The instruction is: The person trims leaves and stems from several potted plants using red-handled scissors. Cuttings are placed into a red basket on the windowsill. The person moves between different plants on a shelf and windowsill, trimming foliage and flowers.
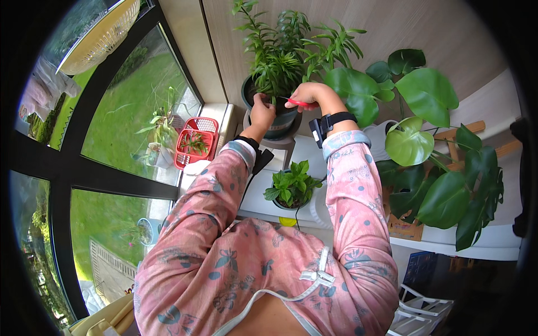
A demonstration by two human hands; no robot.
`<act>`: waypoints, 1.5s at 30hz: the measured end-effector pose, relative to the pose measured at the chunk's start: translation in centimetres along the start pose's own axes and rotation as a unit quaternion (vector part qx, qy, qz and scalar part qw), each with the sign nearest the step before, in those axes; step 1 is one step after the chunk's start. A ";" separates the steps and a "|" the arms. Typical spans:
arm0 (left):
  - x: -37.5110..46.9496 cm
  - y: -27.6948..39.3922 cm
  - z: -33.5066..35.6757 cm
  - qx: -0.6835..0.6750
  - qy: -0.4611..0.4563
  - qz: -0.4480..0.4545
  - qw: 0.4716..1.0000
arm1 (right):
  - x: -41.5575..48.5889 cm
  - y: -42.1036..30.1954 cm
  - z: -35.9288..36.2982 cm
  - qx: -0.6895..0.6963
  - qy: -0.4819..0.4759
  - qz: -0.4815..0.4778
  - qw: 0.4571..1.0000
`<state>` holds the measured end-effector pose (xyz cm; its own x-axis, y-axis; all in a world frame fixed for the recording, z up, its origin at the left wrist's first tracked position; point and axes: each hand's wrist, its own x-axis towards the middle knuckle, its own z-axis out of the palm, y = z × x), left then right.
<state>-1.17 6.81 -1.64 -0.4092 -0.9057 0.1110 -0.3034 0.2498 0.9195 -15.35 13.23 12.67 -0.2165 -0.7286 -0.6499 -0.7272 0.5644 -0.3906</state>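
Note:
A leafy green plant (275,63) with several upright stems grows in a dark green pot (280,126) at the top middle. My left hand (264,112) is over the pot's near rim, its fingertips at the base of the stems. Whether they pinch a leaf or stem is hidden. My right hand (310,94) grips red-handled scissors (297,102) at the right of the pot. Their blades point left toward the stem bases, close to my left fingertips. How far the blades are apart is too small to tell.
Red baskets (195,145), the inner one holding green cuttings, stand left by the window. A small potted plant (294,185) sits below my forearms on a white surface (256,195). Large monstera leaves (426,96) spread at the right. A yellow strainer (101,38) hangs at upper left.

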 end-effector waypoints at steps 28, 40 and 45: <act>0.0 -1.1 0.6 0.013 0.025 0.024 0.999 | 2.0 -7.7 -3.5 -0.256 -0.085 0.184 0.945; -0.8 0.2 -0.3 0.002 0.022 0.027 0.999 | 2.8 -9.1 -3.6 -0.290 -0.091 0.197 0.932; -0.6 -0.3 -0.1 -0.002 0.024 0.020 1.000 | 4.2 -9.3 -3.6 -0.268 -0.120 0.257 0.921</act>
<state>-0.79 7.22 -1.93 -0.3790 -0.9105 0.1651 -0.2843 0.2844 0.9156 -11.80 3.54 15.89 -0.5185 -0.2759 -0.8094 -0.7999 0.4910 0.3451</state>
